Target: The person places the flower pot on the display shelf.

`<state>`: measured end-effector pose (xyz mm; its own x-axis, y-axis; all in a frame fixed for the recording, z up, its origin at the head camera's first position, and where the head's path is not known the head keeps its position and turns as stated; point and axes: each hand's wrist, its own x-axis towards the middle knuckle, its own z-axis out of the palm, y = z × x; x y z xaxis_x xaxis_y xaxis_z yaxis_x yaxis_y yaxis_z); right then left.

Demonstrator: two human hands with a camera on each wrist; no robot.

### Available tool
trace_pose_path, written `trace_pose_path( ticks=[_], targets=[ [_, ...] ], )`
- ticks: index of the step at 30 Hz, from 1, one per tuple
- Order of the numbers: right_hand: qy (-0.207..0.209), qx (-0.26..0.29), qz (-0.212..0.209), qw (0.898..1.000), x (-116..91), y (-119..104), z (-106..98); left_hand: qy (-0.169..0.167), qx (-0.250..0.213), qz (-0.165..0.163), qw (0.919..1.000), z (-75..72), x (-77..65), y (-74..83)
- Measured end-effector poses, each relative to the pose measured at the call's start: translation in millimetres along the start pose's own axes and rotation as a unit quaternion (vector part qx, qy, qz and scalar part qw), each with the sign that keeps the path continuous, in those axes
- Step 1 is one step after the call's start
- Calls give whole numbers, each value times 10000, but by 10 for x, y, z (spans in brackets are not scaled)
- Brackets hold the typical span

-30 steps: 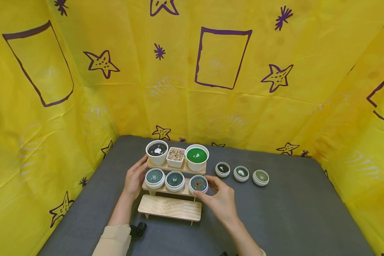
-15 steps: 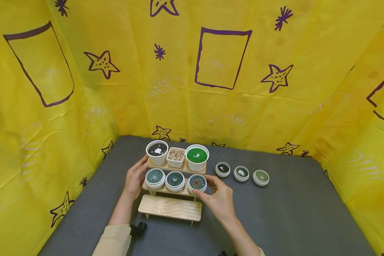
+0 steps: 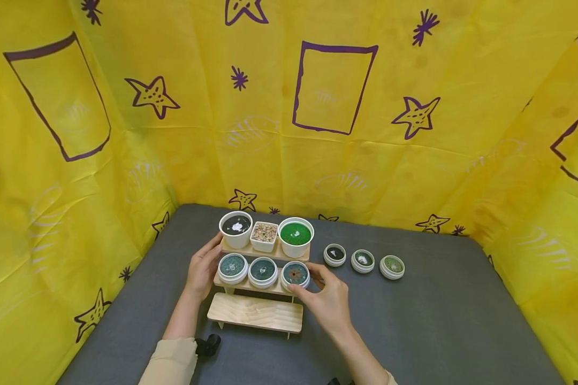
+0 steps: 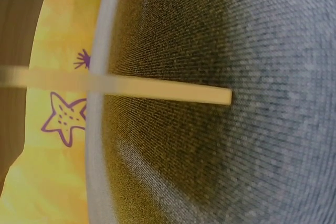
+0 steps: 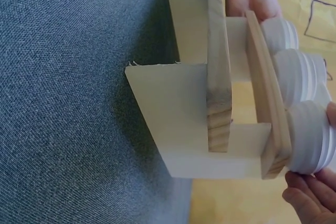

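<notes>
A three-tier wooden stand (image 3: pixel 255 313) bears pots on its upper two tiers. My right hand (image 3: pixel 325 299) pinches a white round pot (image 3: pixel 296 274) with blue-green content and a brown mark, at the right end of the middle tier. In the right wrist view, fingertips of the right hand (image 5: pixel 315 195) and that pot (image 5: pixel 310 137) meet at the shelf's end. My left hand (image 3: pixel 204 270) holds the stand's left end; its fingertips are partly hidden. Beside the pinched pot sit two similar pots, a dark teal one (image 3: pixel 263 271) and a grey-green one (image 3: pixel 233 266).
On the top tier stand a black-filled cup (image 3: pixel 236 229), a square dish of flakes (image 3: pixel 264 236) and a green-filled cup (image 3: pixel 296 238). Three small pots, the nearest dark-filled (image 3: pixel 334 255), line the grey tabletop (image 3: pixel 438 321) at right. Yellow cloth (image 3: pixel 270 160) hangs behind.
My right hand has shifted the pinched pot slightly left along the middle tier, towards the teal pot. The left hand and the stand have stayed where they were.
</notes>
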<state>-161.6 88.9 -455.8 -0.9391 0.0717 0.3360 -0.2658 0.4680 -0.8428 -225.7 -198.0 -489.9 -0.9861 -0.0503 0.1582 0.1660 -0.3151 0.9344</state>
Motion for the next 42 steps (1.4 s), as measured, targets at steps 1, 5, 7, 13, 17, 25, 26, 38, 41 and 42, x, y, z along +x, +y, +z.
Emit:
trace_pose_path(
  ticks=[1,5,7,13,17,25,26,38,41,42],
  targets=[
    [13,-2,-12,10000,0,1,5,6,3,3,10000,-1,0,1],
    [15,-6,-22,10000,-2,6,20,42,8,-12,10000,-6,-7,3],
    [3,14,-11,10000,-5,10,24,49,2,-22,10000,-8,-12,5],
    [31,320,-164,9993,-11,47,11,33,-32,-16,10000,-13,-20,3],
    [91,413,-297,9987,-12,95,-23,34,-39,-8,10000,-13,-21,6],
    [215,451,-327,9982,-17,233,-145,-2,-36,22,10000,-8,-20,14],
    [240,421,-298,9984,-13,249,-163,-1,-32,21,10000,-8,-20,14],
    [571,-30,176,9982,47,538,-371,112,72,-13,9999,13,-15,6],
    [733,-194,299,9967,57,637,-423,79,65,-10,9999,14,-12,8],
    [799,-229,343,9959,61,667,-441,53,68,-28,10000,12,-12,9]
  ],
)
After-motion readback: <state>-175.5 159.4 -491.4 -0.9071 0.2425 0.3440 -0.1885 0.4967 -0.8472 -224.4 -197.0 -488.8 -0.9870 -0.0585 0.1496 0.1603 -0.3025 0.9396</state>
